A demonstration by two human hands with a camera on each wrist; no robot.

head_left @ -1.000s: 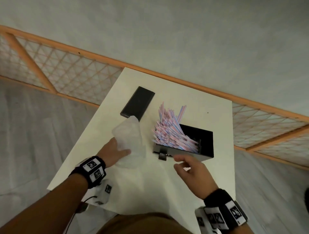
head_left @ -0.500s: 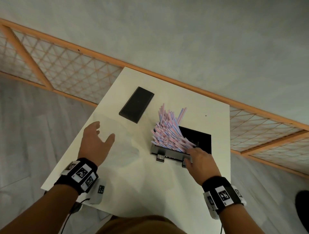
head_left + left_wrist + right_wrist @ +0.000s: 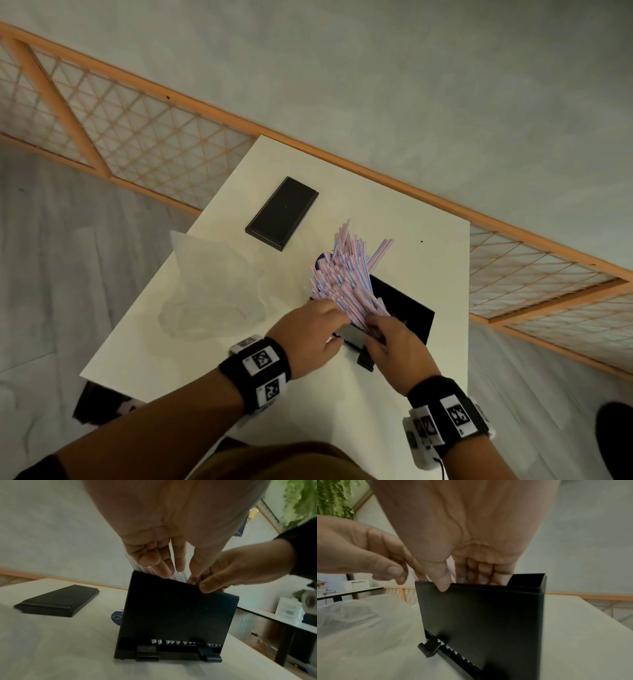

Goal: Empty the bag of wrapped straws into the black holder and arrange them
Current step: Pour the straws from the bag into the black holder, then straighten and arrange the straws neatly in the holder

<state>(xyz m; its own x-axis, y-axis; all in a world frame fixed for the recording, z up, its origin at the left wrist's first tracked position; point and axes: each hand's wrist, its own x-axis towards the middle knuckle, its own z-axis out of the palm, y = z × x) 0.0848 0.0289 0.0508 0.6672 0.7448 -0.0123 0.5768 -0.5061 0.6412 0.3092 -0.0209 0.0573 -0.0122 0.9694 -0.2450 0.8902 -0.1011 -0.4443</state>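
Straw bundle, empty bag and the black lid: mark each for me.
straw bundle (image 3: pixel 346 274), head view, middle of the fanned straws.
empty bag (image 3: pixel 212 291), head view, crumpled middle.
black lid (image 3: pixel 282 212), head view, flat top.

- Between your fingertips, the bundle of thin paper-wrapped straws (image 3: pixel 346 274) is white with pink and blue stripes.
- Just under your fingers, the rectangular plastic straw holder (image 3: pixel 407 311) is plain matte black; white straw tips show in its bottom slot.
- Beyond your left fingers, the flat rectangular lid (image 3: pixel 281 213) is the same plain black.
- Left of your left fingers, the crumpled plastic bag (image 3: pixel 212 291) is clear to milky white.
- The tabletop (image 3: pixel 342 404) is plain cream white.
- Your cloth wristbands (image 3: pixel 255 371) are black with white squares bearing black block patterns.
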